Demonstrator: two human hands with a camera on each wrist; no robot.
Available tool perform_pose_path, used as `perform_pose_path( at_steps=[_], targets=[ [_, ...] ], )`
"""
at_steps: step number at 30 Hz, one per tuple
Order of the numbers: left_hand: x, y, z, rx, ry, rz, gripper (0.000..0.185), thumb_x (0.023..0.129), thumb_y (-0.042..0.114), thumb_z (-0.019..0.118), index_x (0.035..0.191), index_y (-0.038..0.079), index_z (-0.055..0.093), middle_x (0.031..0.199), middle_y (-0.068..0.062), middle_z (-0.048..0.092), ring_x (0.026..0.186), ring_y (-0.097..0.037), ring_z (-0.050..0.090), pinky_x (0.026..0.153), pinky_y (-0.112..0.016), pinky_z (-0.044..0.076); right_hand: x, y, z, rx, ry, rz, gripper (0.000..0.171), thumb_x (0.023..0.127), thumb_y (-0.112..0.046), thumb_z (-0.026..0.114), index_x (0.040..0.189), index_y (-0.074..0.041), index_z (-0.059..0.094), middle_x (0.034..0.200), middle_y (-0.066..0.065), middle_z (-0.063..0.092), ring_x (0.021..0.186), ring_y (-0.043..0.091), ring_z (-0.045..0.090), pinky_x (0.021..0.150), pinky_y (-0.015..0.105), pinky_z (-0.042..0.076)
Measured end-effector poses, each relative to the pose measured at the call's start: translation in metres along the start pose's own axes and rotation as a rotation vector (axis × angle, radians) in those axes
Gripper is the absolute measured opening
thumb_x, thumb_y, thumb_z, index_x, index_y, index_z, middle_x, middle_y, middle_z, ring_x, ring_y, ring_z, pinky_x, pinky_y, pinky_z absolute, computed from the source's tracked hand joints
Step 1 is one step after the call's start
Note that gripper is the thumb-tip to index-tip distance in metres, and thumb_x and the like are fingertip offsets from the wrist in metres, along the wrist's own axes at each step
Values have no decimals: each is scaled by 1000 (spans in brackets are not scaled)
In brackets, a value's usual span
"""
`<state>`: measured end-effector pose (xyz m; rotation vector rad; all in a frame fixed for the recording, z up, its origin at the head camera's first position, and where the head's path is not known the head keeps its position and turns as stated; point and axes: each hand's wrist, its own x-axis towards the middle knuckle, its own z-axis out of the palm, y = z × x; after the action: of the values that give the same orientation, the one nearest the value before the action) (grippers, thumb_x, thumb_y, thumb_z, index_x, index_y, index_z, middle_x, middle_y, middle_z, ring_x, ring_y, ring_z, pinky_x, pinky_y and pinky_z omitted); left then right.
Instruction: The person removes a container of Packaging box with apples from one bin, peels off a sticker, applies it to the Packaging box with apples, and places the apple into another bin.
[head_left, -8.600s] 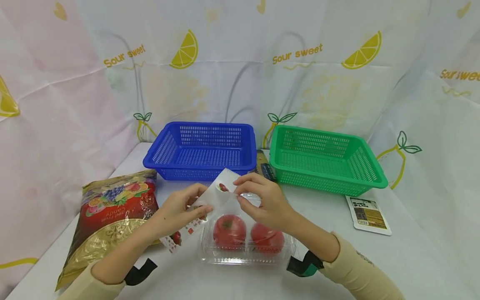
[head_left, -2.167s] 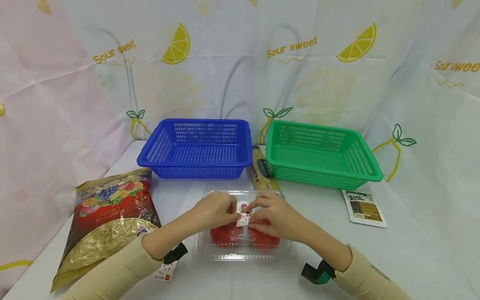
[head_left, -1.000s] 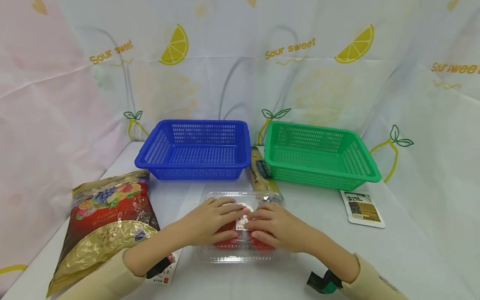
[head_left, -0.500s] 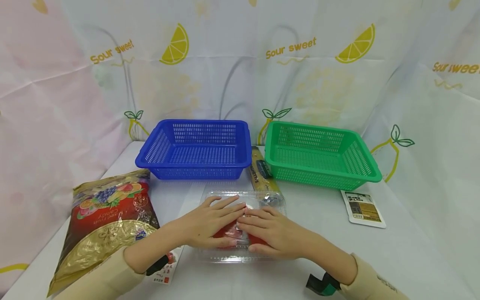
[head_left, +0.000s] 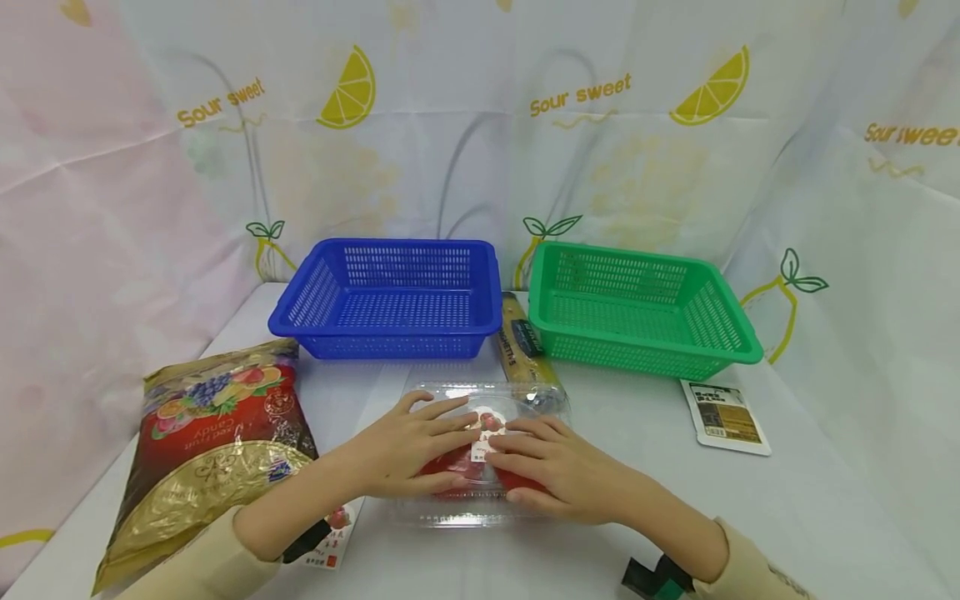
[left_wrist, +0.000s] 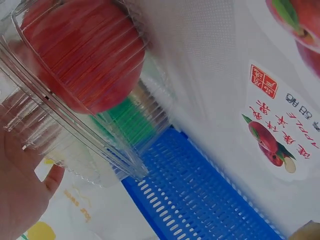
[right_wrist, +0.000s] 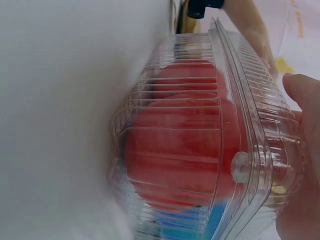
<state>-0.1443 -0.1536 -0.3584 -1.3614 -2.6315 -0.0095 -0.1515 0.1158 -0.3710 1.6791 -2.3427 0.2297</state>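
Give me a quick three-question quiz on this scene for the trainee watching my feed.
1. True or false: both hands press flat on the lid of the clear clamshell box.
2. Which basket stands directly behind the candy bag? A) the blue basket B) the green basket C) neither
3. Fill in: between the two baskets lies a pack of ____.

Key
1. True: left hand and right hand lie with straight fingers on the lid, beside the small sticker, over the red tomatoes.
2. A
3. Spaghetti.
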Motion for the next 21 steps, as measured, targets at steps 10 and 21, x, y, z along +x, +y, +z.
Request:
perform_pose_path(
  at_steps=[10, 21],
  targets=[
    [-5, -3, 2, 56, 133, 99, 47, 93, 49, 41, 122, 17, 61, 125, 1, 56, 126, -20, 40, 95, -42, 33, -6, 2, 0, 26, 148, -63, 37, 98, -34, 39, 118, -12, 61, 118, -2, 59, 114, 19, 47, 96, 38, 35],
    [-11, -8, 6, 72, 400, 211, 36, 95, 32, 38, 92, 14, 70, 97, 2, 67, 99, -18, 57, 81, -36, 42, -10, 6, 1, 33, 257, -53, 35, 99, -28, 37, 109, -10, 65, 114, 2, 61, 112, 21, 50, 94, 38, 36]
  ],
)
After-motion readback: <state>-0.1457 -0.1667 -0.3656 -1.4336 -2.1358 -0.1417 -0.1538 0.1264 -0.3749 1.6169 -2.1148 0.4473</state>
